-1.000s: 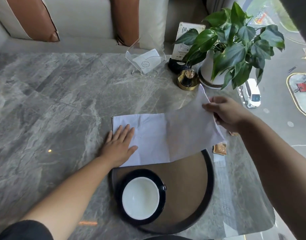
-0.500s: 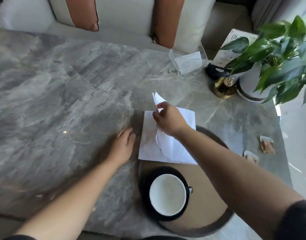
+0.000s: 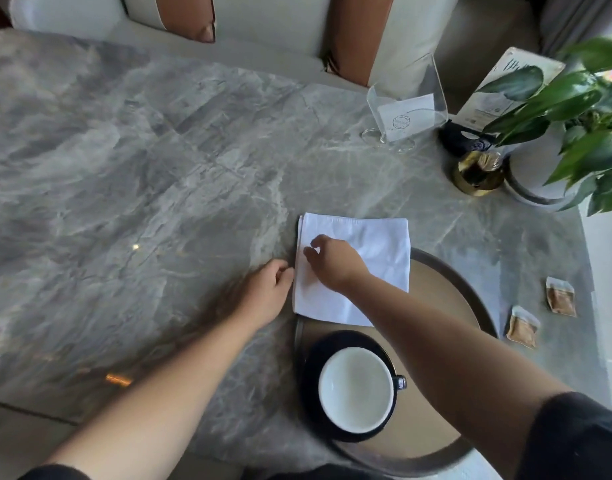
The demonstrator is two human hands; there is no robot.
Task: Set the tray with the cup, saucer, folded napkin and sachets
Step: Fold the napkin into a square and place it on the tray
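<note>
Since the earlier frame, the raised flap of the white cloth napkin [image 3: 367, 258] has been laid down: the napkin is now seen as a flat folded square, where half a second ago one corner was held up by the right hand.

Item 1. White cloth napkin: folded, lying on the grey marble-patterned desk [image 3: 142, 188], its near right corner overlapping the far rim of the tray.

Item 2. Round brown tray with dark rim [image 3: 467, 296]: placed at the near edge of the desk.

Item 3. Black saucer [image 3: 309, 386] carrying a black cup with white interior [image 3: 356, 389]: set on the near left part of the tray, the cup handle turned right.

Item 4. Two small brown-and-white sachets [image 3: 522, 326]: lying on the desk right of the tray, apart from it. Any print on them is too small to be read.

Item 5. Right hand [image 3: 335, 263]: rested on the napkin, fingers curled and narrow, nothing lifted.

Item 6. Left hand [image 3: 264, 294]: loosely curled beside the napkin's left edge, fingertips touching it; whether the edge is pinched cannot be told.

Item 7. Clear acrylic stand with white card [image 3: 406, 110]: a round emblem is printed on the card, illegible.

Item 8. White printed card [image 3: 505, 81]: large dark characters at its top, partly hidden by a green leafy plant in a white pot [image 3: 585, 109].

Item 9. Small gold-coloured round holder [image 3: 477, 173]: beside the pot.
</note>
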